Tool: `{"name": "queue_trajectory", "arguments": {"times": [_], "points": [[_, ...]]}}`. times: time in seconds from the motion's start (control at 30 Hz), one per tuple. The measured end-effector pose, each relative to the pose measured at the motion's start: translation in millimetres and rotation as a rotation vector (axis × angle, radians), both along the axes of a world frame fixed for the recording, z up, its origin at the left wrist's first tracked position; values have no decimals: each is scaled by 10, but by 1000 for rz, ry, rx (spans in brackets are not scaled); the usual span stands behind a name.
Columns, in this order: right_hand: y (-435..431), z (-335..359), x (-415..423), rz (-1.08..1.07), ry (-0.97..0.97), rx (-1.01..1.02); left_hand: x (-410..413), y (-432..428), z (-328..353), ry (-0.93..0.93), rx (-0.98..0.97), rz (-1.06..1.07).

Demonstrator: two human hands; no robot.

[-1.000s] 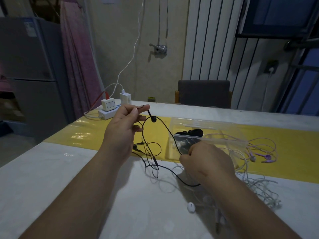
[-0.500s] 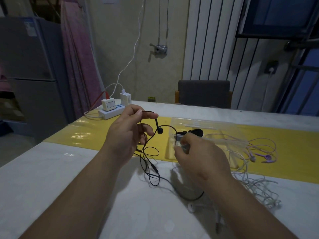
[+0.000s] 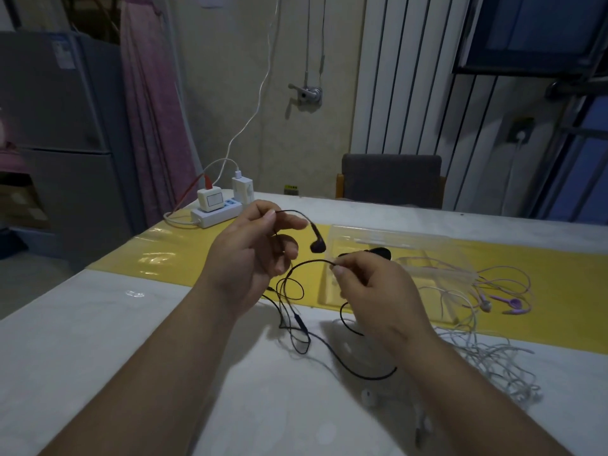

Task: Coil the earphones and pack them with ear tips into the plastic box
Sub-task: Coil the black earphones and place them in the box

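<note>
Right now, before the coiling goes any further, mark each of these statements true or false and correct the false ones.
1. The left hand pinches the black earphone cable, and an earbud hangs from the end of the cable. True.
2. The right hand lies flat and empty on the table. False: it is raised above the table and pinches the same black cable.
3. The purple earphones lie on the yellow strip, to the right of the plastic box. True.
4. The black earphone cable is coiled inside the plastic box. False: it runs loose between the two hands and trails onto the table.
</note>
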State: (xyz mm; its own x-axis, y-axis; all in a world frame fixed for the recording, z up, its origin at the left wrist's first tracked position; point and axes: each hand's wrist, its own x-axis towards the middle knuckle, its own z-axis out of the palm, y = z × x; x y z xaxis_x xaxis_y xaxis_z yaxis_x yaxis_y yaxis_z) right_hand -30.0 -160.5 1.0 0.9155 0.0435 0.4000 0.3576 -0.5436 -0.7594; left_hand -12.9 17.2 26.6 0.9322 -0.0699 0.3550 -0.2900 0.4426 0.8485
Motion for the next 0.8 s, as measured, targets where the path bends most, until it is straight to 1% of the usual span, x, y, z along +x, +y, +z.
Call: {"name": "queue_trajectory", "arguments": {"times": [0.07,0.13,0.33,0.47,0.63,0.7,0.8], "points": [[-30,11,13,-38,41,60,9,16,2,21,-66,35],[-47,11,28,-76,66,73,18,31,2,29,-74,88],[-37,13,29,-110,80,101,45,63,-34,-21,59,154],[-40,16,31,-122,79,140,41,55,-36,14,36,112],[-43,15,29,-126,76,129,-6,36,-18,27,59,30],[-43,16,25,-119,79,126,-24,40,-15,32,112,26],[-40,18,29,-118,74,114,-33,37,-15,18,249,27]]}}
